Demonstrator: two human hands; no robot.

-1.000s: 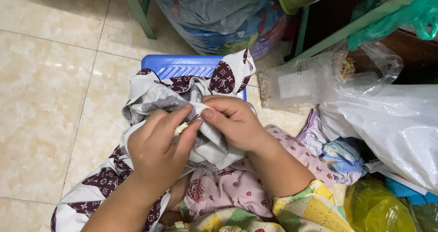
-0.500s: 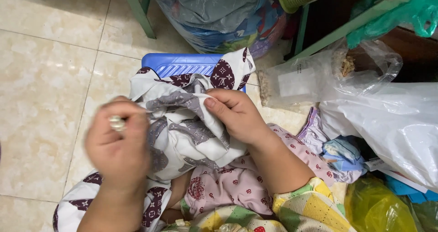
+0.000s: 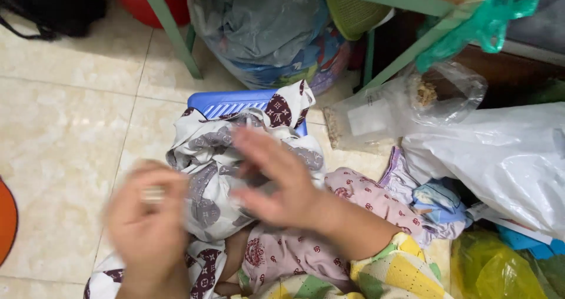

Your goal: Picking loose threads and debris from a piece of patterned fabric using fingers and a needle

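Blurring left hand (image 3: 147, 219), right hand (image 3: 276, 178) over patterned cloth (image 3: 215, 152)

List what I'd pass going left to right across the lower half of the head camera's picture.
Orange edge → left hand → patterned white cloth → right hand → pink cloth → white plastic bag.
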